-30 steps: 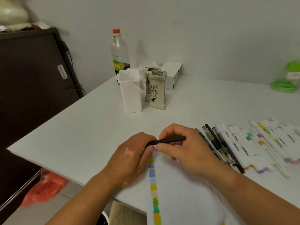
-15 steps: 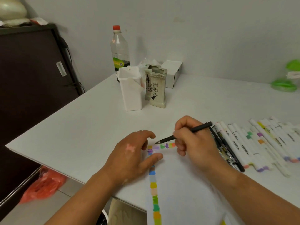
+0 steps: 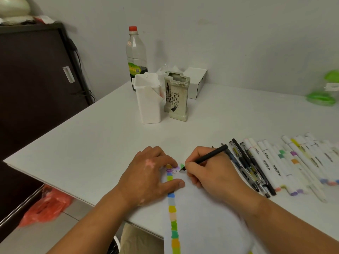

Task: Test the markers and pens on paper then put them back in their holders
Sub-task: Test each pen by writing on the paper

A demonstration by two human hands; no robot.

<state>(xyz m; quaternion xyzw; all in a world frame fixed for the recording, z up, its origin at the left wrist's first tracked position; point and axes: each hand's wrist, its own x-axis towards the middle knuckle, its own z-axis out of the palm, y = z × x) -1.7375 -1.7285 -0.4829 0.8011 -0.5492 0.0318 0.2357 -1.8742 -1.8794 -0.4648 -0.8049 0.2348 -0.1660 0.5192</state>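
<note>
A white sheet of paper (image 3: 205, 217) with a column of colour swatches down its left edge lies at the table's near edge. My right hand (image 3: 211, 173) grips a black pen (image 3: 207, 156) with its tip on the paper, beside a small black scribble (image 3: 175, 171). My left hand (image 3: 148, 175) presses flat on the sheet's top left corner. Several black pens (image 3: 247, 167) and white markers (image 3: 286, 162) lie in a row to the right. A white plastic holder (image 3: 148, 99) and a ceramic holder (image 3: 177, 99) with black calligraphy stand at the back.
A clear bottle (image 3: 136, 55) with a red cap and a small white box (image 3: 197, 82) stand behind the holders, against the wall. A green object (image 3: 326, 92) sits at the far right. A dark cabinet (image 3: 33, 85) is left of the table, with a red bag (image 3: 45, 206) on the floor.
My right hand turned the pen from lying sideways in both hands to tip down and drew a scribble at the sheet's top. My left hand let go of it and settled flat on the paper.
</note>
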